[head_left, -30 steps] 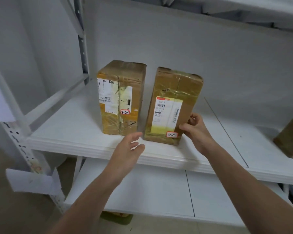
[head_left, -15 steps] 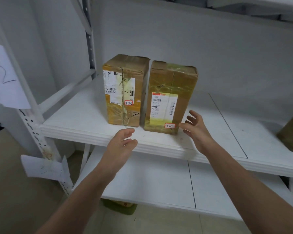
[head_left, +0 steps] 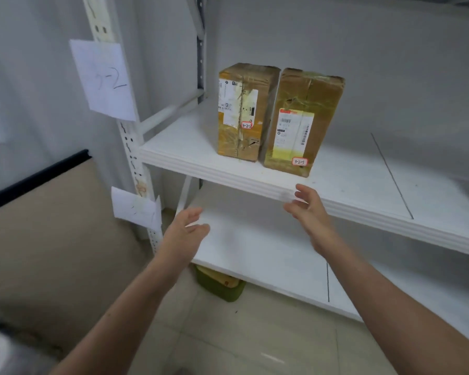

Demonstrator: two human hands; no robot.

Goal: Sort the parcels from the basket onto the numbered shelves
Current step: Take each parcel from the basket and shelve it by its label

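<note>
- On the upper white shelf (head_left: 190, 142), two taped brown parcels stand upright, just beside each other: the left parcel (head_left: 241, 112) tagged 3-2-2, the right parcel (head_left: 302, 120) tagged 3-2-3.
- The left hand (head_left: 183, 234) hangs below the shelf edge, fingers relaxed, holding nothing.
- The right hand (head_left: 309, 209) (a bit blurred) is in front of the shelf's front edge, fingers loose, empty too.
- A handwritten paper sign (head_left: 103, 79) is stuck to the post.
</note>
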